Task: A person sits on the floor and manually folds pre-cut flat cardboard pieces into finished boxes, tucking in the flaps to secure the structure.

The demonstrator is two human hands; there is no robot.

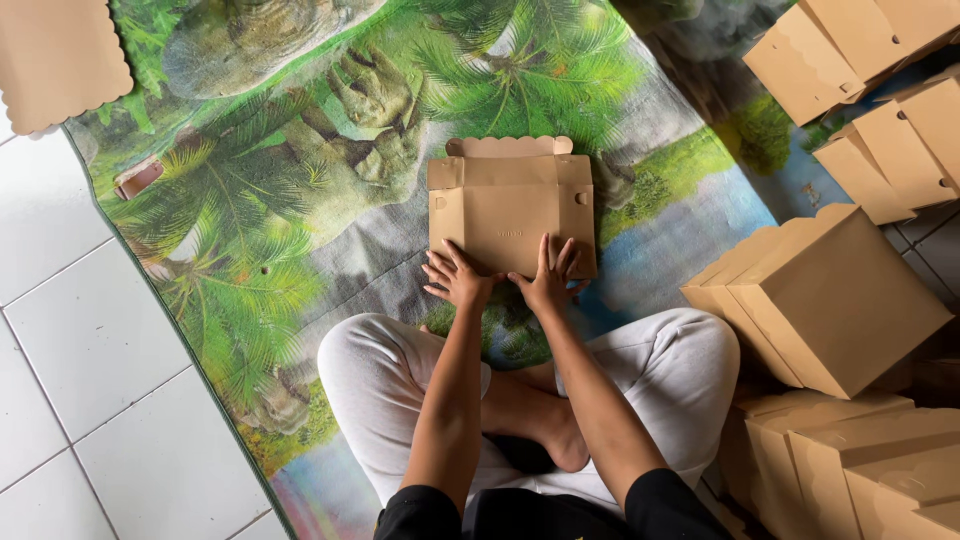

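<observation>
Brown cardboard box blank lies flat, unfolded, under both open-fingered grips, left hand and right hand; finished boxes stack rightward.

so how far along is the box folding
Done: assembled kraft boxes are stacked at the right. In hand: the left hand and right hand press flat on a cardboard box blank lying on the printed mat. Left: this blank is not yet standing as a box.

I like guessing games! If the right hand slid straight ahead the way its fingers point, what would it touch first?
The right hand already rests on the flat box, fingers pointing away from the person. Going straight on, it would probably slide up the box to its scalloped flap, then onto the mat.
</observation>
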